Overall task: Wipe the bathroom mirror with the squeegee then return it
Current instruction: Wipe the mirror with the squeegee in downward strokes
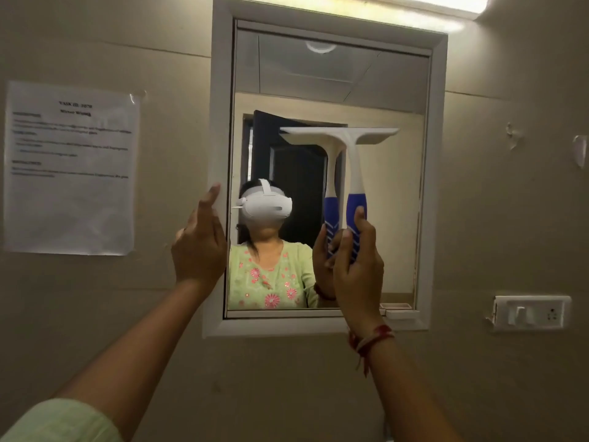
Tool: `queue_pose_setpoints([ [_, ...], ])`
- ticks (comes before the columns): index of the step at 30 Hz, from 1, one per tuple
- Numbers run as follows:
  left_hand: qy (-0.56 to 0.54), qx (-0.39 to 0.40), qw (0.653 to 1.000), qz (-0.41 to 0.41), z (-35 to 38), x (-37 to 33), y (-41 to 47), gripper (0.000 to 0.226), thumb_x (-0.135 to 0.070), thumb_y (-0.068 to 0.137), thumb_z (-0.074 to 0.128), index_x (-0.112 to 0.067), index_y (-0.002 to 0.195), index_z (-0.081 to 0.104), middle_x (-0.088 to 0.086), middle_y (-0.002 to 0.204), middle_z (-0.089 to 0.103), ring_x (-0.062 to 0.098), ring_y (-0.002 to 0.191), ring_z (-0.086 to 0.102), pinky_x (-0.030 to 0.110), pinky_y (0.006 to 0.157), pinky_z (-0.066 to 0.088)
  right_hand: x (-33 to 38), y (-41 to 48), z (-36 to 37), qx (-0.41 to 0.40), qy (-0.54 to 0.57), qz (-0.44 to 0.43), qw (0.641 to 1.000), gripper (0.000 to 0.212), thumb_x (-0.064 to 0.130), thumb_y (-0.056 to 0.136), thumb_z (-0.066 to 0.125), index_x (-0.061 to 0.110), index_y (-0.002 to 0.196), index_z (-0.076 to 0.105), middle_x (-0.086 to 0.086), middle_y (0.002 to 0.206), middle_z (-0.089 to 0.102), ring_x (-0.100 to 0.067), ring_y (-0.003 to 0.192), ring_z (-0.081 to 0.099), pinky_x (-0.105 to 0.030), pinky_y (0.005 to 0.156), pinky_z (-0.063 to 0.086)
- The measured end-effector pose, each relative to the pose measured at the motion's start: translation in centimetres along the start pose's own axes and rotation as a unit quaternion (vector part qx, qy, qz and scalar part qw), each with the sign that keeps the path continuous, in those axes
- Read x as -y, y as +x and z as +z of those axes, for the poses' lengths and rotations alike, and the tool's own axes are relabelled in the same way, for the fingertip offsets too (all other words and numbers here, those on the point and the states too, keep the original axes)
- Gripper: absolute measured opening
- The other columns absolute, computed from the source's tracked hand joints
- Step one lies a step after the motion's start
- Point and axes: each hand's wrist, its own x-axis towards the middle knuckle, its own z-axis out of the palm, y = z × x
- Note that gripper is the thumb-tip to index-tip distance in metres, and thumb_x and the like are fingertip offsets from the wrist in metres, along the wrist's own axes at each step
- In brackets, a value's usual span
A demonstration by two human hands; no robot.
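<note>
A white-framed mirror (395,218) hangs on the beige wall straight ahead. My right hand (358,266) is closed around the blue grip of a white squeegee (353,161), held upright with its blade against the glass about halfway up, right of centre. The squeegee's reflection shows just left of it. My left hand (199,244) rests against the mirror's left frame edge with its fingers raised and nothing in it.
A printed paper sheet (71,167) is taped to the wall left of the mirror. A white switch plate (530,313) and a clear wall hook (580,154) sit to the right. A tube light (430,8) glows above the frame. A small white shelf (402,312) sticks out at the frame's lower right.
</note>
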Motion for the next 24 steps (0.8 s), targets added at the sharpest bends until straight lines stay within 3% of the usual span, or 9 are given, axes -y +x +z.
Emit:
queue_pose_setpoints([
  [5, 0.001, 0.004, 1.0, -0.009, -0.3, -0.3, 0.0, 0.042, -0.014, 0.097, 0.036, -0.029, 0.137, 0.035, 0.015, 0.101, 0.064, 0.036, 0.056, 0.055, 0.029, 0.051, 0.03, -1.0, -5.1, -0.2, 0.041, 0.01, 0.033, 0.999, 0.039, 0.04, 0.092, 0.031, 0.035, 0.131, 0.031, -0.014, 0.118, 0.057, -0.02, 0.095, 0.062, -0.033, 0.069, 0.058],
  [10, -0.016, 0.005, 1.0, -0.003, -0.4, -0.3, 0.0, 0.042, -0.022, 0.095, 0.028, -0.031, 0.136, 0.033, 0.015, 0.112, 0.062, 0.038, 0.062, 0.058, 0.031, 0.053, 0.035, -0.5, -8.1, -0.8, 0.038, 0.018, 0.053, 0.998, 0.039, 0.041, 0.091, 0.031, 0.035, 0.129, 0.029, -0.013, 0.109, 0.06, -0.012, 0.081, 0.061, -0.018, 0.061, 0.052],
  [14, -0.023, 0.01, 1.0, -0.005, -0.4, -0.2, -0.1, 0.042, -0.015, 0.097, 0.033, -0.03, 0.137, 0.033, 0.016, 0.119, 0.06, 0.041, 0.066, 0.059, 0.032, 0.055, 0.034, 0.4, -4.6, -0.4, 0.014, 0.024, 0.056, 0.998, 0.037, 0.032, 0.095, 0.036, 0.031, 0.132, 0.032, -0.013, 0.113, 0.058, -0.018, 0.09, 0.062, -0.037, 0.071, 0.057],
  [17, -0.029, 0.006, 1.0, 0.0, -0.4, -0.3, -0.1, 0.04, -0.02, 0.098, 0.031, -0.029, 0.137, 0.034, 0.018, 0.111, 0.062, 0.038, 0.061, 0.057, 0.03, 0.053, 0.032, 0.2, -3.9, -0.4, 0.002, 0.007, 0.056, 0.998, 0.042, 0.034, 0.094, 0.035, 0.023, 0.135, 0.033, -0.015, 0.114, 0.059, -0.02, 0.091, 0.063, -0.039, 0.074, 0.057],
  [20, -0.032, 0.011, 0.999, -0.007, -0.5, -0.3, -0.1, 0.042, -0.029, 0.097, 0.023, -0.032, 0.137, 0.031, 0.018, 0.1, 0.064, 0.038, 0.059, 0.057, 0.031, 0.052, 0.031, -0.8, -6.7, -1.0, 0.004, -0.005, 0.049, 0.999, 0.04, 0.037, 0.093, 0.034, 0.032, 0.134, 0.03, -0.014, 0.109, 0.061, -0.016, 0.084, 0.062, -0.032, 0.066, 0.056],
  [22, -0.036, 0.006, 0.999, -0.011, -0.5, -0.3, -0.1, 0.042, -0.027, 0.096, 0.024, -0.031, 0.137, 0.033, 0.018, 0.103, 0.063, 0.039, 0.061, 0.057, 0.032, 0.052, 0.032, -1.5, -9.2, -1.4, 0.01, -0.01, 0.055, 0.998, 0.038, 0.037, 0.092, 0.034, 0.041, 0.129, 0.029, -0.014, 0.105, 0.061, -0.012, 0.074, 0.06, -0.025, 0.059, 0.053],
  [24, -0.036, 0.0, 0.999, -0.01, -0.4, -0.4, -0.1, 0.041, -0.022, 0.097, 0.027, -0.03, 0.136, 0.034, 0.018, 0.107, 0.062, 0.04, 0.062, 0.057, 0.032, 0.052, 0.032, -1.9, -11.1, -1.8, 0.023, -0.008, 0.075, 0.997, 0.037, 0.039, 0.09, 0.034, 0.047, 0.126, 0.029, -0.016, 0.102, 0.061, -0.012, 0.07, 0.059, -0.027, 0.057, 0.053],
])
